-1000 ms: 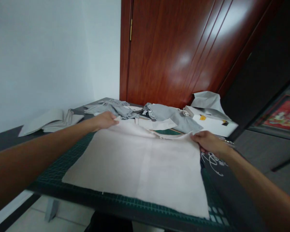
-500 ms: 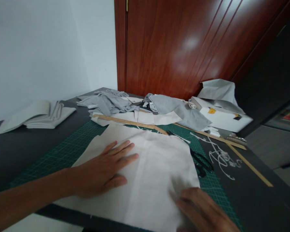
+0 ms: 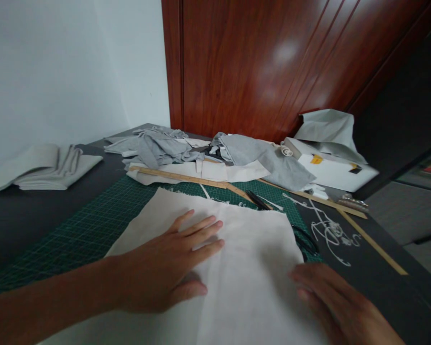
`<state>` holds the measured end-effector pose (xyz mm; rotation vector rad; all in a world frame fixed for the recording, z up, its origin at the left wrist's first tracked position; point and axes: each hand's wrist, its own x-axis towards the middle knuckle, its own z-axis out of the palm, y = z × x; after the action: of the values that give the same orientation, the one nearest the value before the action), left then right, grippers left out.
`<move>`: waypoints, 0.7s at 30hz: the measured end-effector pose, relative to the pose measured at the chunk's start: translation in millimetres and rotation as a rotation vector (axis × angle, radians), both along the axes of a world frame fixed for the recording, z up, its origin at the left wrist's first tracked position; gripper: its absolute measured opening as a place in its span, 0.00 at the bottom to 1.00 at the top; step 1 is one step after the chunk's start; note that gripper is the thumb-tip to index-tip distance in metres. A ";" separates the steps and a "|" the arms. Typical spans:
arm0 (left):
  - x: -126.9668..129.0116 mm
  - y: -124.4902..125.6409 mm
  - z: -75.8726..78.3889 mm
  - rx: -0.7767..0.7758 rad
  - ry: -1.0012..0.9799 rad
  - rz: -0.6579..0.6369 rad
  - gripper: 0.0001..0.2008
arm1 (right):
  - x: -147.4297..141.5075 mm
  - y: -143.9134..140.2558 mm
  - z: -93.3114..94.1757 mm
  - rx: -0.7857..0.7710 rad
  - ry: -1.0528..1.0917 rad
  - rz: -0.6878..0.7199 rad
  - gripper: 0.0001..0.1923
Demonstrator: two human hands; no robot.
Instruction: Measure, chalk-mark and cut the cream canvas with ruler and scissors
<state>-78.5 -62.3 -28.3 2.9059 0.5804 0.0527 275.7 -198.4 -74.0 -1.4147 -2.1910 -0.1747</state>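
A pale cream cloth lies spread flat on the green cutting mat, near the front edge of the dark worktop, and both hands rest on top of it. The left hand lies palm down in the middle of the near half, its fingers stretched out straight and slightly fanned, gripping nothing; pressed flat like this it appears to pin the fabric and keep it smooth. The right hand lies at the cloth's right edge, low in the view, also open with the fingers extended along the surface and nothing clasped, and it seems to weigh down that side so the sheet cannot slide. A faint crease runs down the cloth between the two hands. Beyond the far edge of the cloth a long wooden ruler lies across the mat, with a second wooden strip angling off to the right, just beside a tangle of white thread. Farther back, crumpled grey fabric scraps are heaped against the red-brown door, a white box sits on the far right, and folded pale cloths are stacked at the far left, well apart from the hands.
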 end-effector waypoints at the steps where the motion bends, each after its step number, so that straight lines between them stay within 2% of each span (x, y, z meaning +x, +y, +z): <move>1: 11.5 -1.1 2.0 -0.012 0.007 -0.037 0.37 | 7.8 12.0 3.0 -0.017 -0.031 -0.078 0.14; 3: 32.1 -7.3 6.2 -0.058 0.004 -0.139 0.41 | 25.9 36.4 5.9 -0.039 -0.029 -0.252 0.16; 6: 49.4 -18.0 8.2 -0.115 -0.031 -0.251 0.44 | 50.0 64.6 4.7 -0.108 -0.039 -0.365 0.20; 9: 51.6 -19.6 3.1 -0.118 -0.070 -0.232 0.46 | 58.4 77.2 4.5 -0.198 -0.062 -0.366 0.21; 12: 49.5 -15.9 -3.3 -0.120 -0.075 -0.224 0.41 | 55.9 80.5 9.4 -0.280 -0.071 -0.351 0.20; 15: 48.6 -15.0 -7.2 -0.122 -0.059 -0.221 0.36 | 58.1 82.1 16.3 -0.342 -0.076 -0.344 0.20; 19: 48.2 -15.4 -12.1 -0.121 -0.062 -0.209 0.34 | 75.8 84.6 27.4 -0.434 -0.115 -0.339 0.20; 21: 48.5 -13.8 -15.5 -0.114 -0.094 -0.202 0.34 | 82.5 88.0 36.8 -0.472 -0.148 -0.351 0.18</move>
<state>-30.0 -76.2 -43.7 2.8166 0.2631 0.1246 358.2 -110.4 -37.2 -2.1049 -2.1711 0.1319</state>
